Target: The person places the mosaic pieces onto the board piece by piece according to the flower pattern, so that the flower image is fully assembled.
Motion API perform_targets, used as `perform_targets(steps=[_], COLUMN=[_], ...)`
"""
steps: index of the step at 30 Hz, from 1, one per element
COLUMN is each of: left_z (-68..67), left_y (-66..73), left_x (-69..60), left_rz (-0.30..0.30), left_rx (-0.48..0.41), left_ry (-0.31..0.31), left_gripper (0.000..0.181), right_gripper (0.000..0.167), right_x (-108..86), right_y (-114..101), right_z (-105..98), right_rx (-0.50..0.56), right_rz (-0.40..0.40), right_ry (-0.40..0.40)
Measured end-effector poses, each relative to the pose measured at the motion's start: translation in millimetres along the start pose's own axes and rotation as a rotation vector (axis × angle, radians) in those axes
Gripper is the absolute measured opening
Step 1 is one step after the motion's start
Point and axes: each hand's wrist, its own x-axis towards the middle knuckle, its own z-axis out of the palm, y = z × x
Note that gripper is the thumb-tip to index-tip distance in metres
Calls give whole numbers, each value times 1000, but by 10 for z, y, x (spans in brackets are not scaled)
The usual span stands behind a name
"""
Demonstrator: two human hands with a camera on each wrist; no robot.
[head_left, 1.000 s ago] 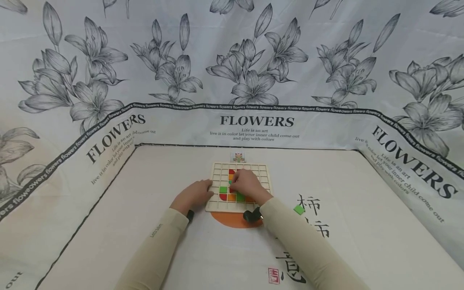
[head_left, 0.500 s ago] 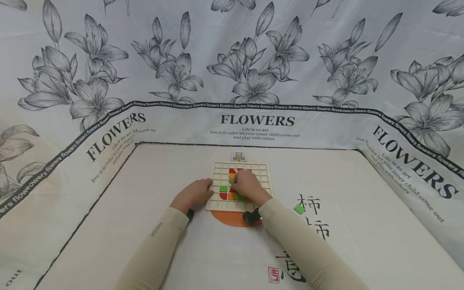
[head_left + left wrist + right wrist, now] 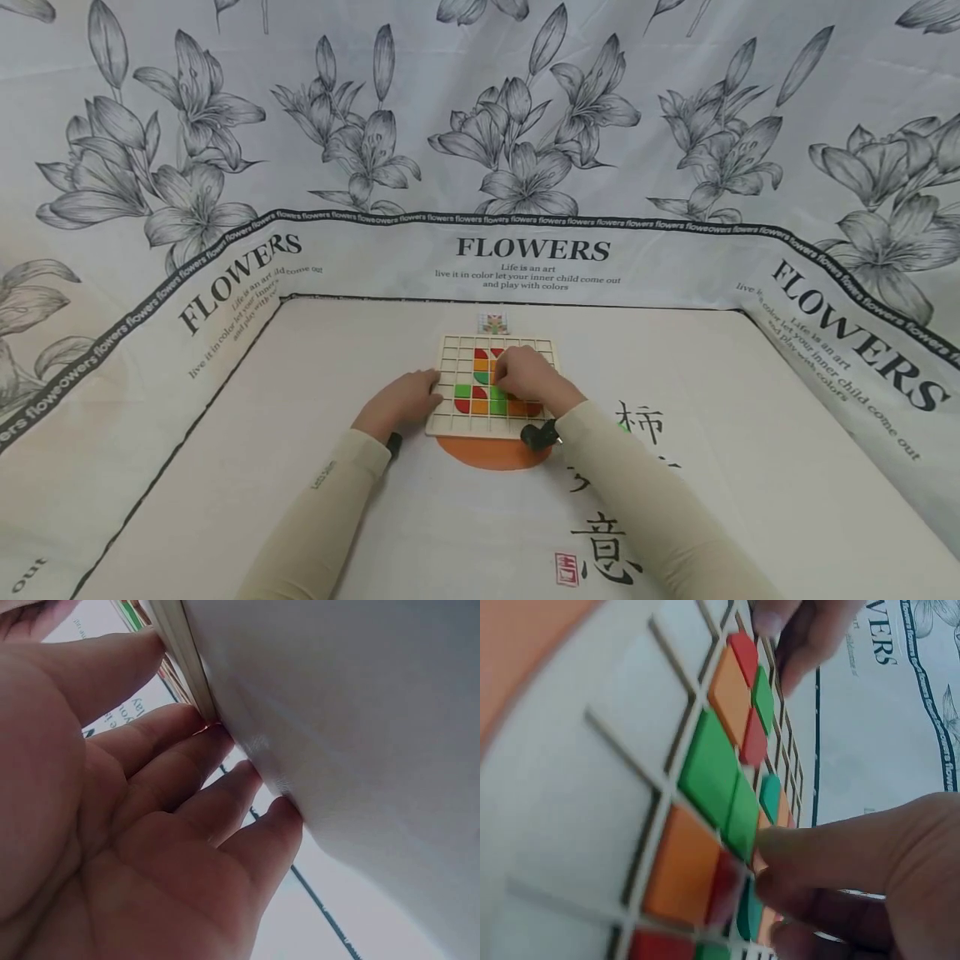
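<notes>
A pale wooden grid board [image 3: 442,427] lies on the table, partly filled with coloured tiles. My left hand [image 3: 399,403] rests at its left edge; in the left wrist view the thumb and index fingertip touch the board's side [image 3: 180,656], fingers extended. Over the middle of the board is my right hand [image 3: 531,375]. In the right wrist view its thumb and fingertips come together at a small orange tile [image 3: 760,864], mostly hidden by them. Close by are two green tiles [image 3: 709,765] side by side and a teal rounded tile [image 3: 770,796].
A small pattern card [image 3: 492,323] lies behind the board. One loose green tile [image 3: 624,427] is partly hidden by the right sleeve. The cloth [image 3: 360,517] carries an orange printed shape [image 3: 480,454] and black characters; a flowered curtain [image 3: 525,167] rises around the table.
My right hand has shifted a little to the right over the board, uncovering a red rounded tile and green tiles. The right sleeve now covers much of the loose green tile. My left hand stays put.
</notes>
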Motion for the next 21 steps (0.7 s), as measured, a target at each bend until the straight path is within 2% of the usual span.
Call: perform_targets(steps=[3,6,9,14,16,21], left_z=[0,0,-3,6,11,12], left_y=[12,19,12,4,0,1], left_x=[-5,-7,-3,14,20,26], left_rz=[-5,-11,-11,-13,-13,-11], left_rx=[-1,-1,-3,-7,-5,1], left_ry=[0,-3,-4,-7,-7,-6], left_gripper=[59,60,60,60,60,60], right_gripper=[8,17,21,19,17,14], right_x=[-61,-95,-107,-119,-118,-101], right_y=[69,107,79,7,17,124], right_z=[-61,-80,-82,-88,-84,-91], right_rx=[-26,-53,-103,-165,-130,38], right_rz=[44,76,119,181,169,78], right_ry=[-28,-51,-61,-77,-74,-55])
